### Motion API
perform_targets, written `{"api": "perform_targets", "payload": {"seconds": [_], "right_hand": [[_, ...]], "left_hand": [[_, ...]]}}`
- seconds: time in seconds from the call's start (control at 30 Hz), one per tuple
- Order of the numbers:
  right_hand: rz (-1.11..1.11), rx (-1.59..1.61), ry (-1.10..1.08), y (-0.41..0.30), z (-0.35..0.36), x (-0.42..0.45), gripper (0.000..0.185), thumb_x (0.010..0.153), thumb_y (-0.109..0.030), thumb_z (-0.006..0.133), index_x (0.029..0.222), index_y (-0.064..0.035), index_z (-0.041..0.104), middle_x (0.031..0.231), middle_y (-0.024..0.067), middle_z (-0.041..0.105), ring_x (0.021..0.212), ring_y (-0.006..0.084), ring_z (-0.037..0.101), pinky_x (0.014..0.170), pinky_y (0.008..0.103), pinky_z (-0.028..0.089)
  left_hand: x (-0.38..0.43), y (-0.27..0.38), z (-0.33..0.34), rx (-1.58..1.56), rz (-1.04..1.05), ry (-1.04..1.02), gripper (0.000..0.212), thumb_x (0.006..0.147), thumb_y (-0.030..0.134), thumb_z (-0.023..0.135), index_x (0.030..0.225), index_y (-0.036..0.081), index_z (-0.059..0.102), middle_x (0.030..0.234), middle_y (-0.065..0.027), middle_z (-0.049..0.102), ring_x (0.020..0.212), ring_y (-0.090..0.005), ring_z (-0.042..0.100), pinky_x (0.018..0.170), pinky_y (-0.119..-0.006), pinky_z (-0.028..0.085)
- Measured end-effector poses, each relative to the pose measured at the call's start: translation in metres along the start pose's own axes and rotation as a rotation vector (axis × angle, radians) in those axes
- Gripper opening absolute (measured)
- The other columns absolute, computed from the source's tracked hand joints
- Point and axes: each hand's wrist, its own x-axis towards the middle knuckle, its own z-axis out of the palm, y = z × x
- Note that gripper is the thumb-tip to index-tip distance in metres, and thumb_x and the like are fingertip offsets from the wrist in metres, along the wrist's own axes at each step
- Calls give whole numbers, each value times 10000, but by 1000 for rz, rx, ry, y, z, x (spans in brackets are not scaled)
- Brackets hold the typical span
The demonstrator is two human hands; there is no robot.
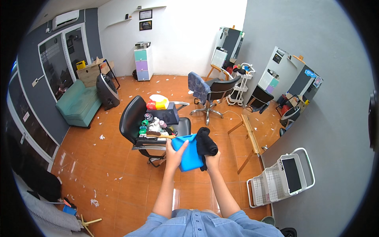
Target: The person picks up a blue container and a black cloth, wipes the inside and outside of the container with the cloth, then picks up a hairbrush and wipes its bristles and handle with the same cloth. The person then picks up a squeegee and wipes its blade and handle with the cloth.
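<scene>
My left hand (pixel 175 152) grips the near-left side of a blue plastic container (pixel 189 157), its thumb lying across the face. A bunched black cloth (pixel 206 143) is in my right hand (pixel 212 160), pressed against the container's right side. Just beyond stands a black salon chair (pixel 130 118). Its seat holds a wooden-handled brush (pixel 160 135), several bottles (pixel 155 124), green items (pixel 143 127), a dark box (pixel 168 114) and a red and yellow pack of tissues (pixel 157 103).
A white tiered cart (pixel 275 180) stands at the right by the grey wall, near a wooden easel frame (pixel 251 133). Another salon chair (pixel 222 89) with a patterned cloth is farther back. Paper scraps (pixel 94 202) lie on the tiled floor. A green sofa (pixel 78 103) and an air cooler (pixel 106 91) are left.
</scene>
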Motion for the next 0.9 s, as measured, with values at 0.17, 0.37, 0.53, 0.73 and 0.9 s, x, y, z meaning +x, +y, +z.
{"api": "perform_targets", "payload": {"seconds": [0.17, 0.37, 0.53, 0.73, 0.9], "right_hand": [[-327, -232, -288, -41, -1, -1, 266, 727, -25, 647, 993, -37, 658, 1085, 96, 587, 1027, 232, 569, 900, 330, 437], [-312, -208, -494, -39, -7, -1, 249, 737, -17, 630, 984, -35, 660, 1073, 104, 595, 1026, 228, 574, 903, 331, 436], [-271, -193, -233, -29, 22, 28, 246, 752, -12, 580, 987, -18, 649, 1020, 133, 613, 1004, 251, 584, 898, 321, 434], [-497, -390, -355, -53, 23, 0, 347, 651, -18, 634, 982, -104, 685, 1020, 120, 615, 956, 285, 596, 847, 349, 465], [-644, -428, -628, -82, 18, -17, 352, 618, -102, 705, 967, -151, 694, 1014, 54, 620, 931, 254, 593, 798, 350, 484]], "left_hand": [[7, -20, -9, -926, -196, 121, 459, 812, 299, 689, 1098, 5, 484, 993, -114, 575, 853, -195, 592, 732, -318, 504], [8, -23, -34, -879, -76, 120, 277, 896, 281, 574, 952, 10, 588, 838, -75, 636, 717, -128, 617, 647, -237, 502], [4, -31, -18, -949, -58, -14, 325, 928, 338, 496, 844, 35, 580, 751, -46, 603, 638, -106, 569, 585, -229, 469], [4, -20, -24, -1319, -165, -131, 513, 942, 445, 389, 1110, -17, 537, 1038, -171, 603, 897, -251, 610, 792, -377, 505], [11, -59, -33, -1342, -278, -207, 648, 915, 548, 298, 1233, 13, 477, 1148, -172, 578, 1003, -312, 588, 874, -436, 487]]}}
